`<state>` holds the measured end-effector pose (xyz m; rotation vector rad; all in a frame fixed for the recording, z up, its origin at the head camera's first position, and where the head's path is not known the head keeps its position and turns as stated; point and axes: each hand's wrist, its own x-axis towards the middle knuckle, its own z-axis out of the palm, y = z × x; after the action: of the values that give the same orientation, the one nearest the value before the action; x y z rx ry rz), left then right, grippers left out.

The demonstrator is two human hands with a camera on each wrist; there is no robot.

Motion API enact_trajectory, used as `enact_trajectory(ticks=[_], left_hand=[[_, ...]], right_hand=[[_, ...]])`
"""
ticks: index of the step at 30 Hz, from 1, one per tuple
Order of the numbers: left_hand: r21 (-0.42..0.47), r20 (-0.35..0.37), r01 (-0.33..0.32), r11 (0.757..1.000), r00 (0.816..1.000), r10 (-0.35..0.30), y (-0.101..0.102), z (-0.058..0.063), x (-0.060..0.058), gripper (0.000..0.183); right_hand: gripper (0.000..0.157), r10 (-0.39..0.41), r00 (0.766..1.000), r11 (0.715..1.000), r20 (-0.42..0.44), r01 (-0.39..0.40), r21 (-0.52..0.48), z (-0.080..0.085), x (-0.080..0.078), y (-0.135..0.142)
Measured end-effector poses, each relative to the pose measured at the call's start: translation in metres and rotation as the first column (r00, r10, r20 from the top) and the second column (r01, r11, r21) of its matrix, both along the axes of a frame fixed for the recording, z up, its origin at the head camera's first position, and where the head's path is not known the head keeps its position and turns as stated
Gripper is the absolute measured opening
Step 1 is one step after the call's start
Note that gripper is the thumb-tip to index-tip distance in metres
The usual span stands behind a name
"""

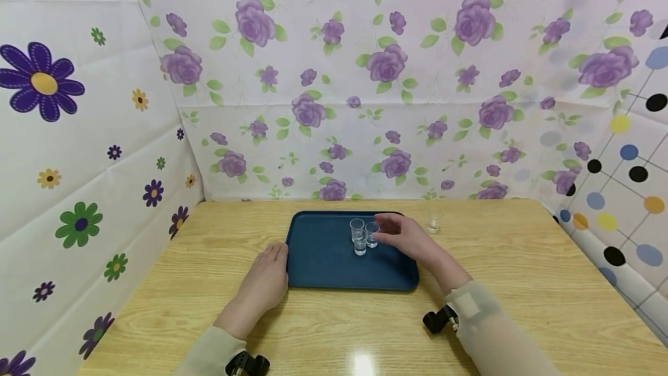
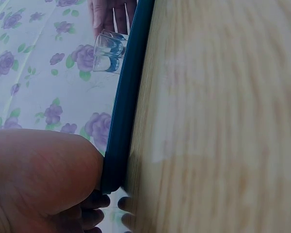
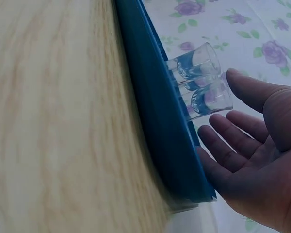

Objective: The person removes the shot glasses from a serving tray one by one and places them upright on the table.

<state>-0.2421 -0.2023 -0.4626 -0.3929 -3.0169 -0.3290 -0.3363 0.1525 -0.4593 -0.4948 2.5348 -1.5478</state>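
Note:
Three small clear shot glasses stand close together on a dark blue tray [image 1: 318, 266]: a back one [image 1: 357, 225], a front one [image 1: 360, 247] and a right one [image 1: 372, 241]. My right hand [image 1: 408, 239] is above the tray's right side, thumb and fingers spread beside the right glass. In the right wrist view, the right hand [image 3: 262, 145] has a gap between thumb and fingers with nothing gripped. My left hand [image 1: 267, 274] rests against the tray's left edge, its fingers extended along it. The left wrist view shows the left palm [image 2: 48, 170] by the tray rim.
Another clear glass [image 1: 434, 223] stands on the wooden table [image 1: 501, 260], right of the tray near the back. A flowered cloth [image 1: 339, 74] hangs behind the table, and patterned cloths flank both sides.

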Motion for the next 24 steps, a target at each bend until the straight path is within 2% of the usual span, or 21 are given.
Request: enact_trajectory(ticks=[9, 16, 24], left_hand=[[-0.002, -0.01, 0.002, 1.0, 1.0, -0.002, 0.0004, -0.0002, -0.0009, 0.052], [-0.004, -0.01, 0.002, 1.0, 1.0, -0.002, -0.0009, 0.0012, 0.0002, 0.052], [-0.006, -0.01, 0.004, 1.0, 1.0, -0.004, -0.0006, 0.0013, -0.0003, 0.053]], right_hand=[[0.06, 0.047, 0.999, 0.999, 0.004, -0.047, -0.003, -0.0035, 0.0004, -0.0033], [0.049, 0.03, 0.999, 0.999, 0.017, -0.029, -0.028, -0.0076, -0.0026, -0.0065], [0.041, 0.003, 1.0, 1.0, -0.006, -0.003, -0.001, -0.0104, -0.0034, -0.0086]])
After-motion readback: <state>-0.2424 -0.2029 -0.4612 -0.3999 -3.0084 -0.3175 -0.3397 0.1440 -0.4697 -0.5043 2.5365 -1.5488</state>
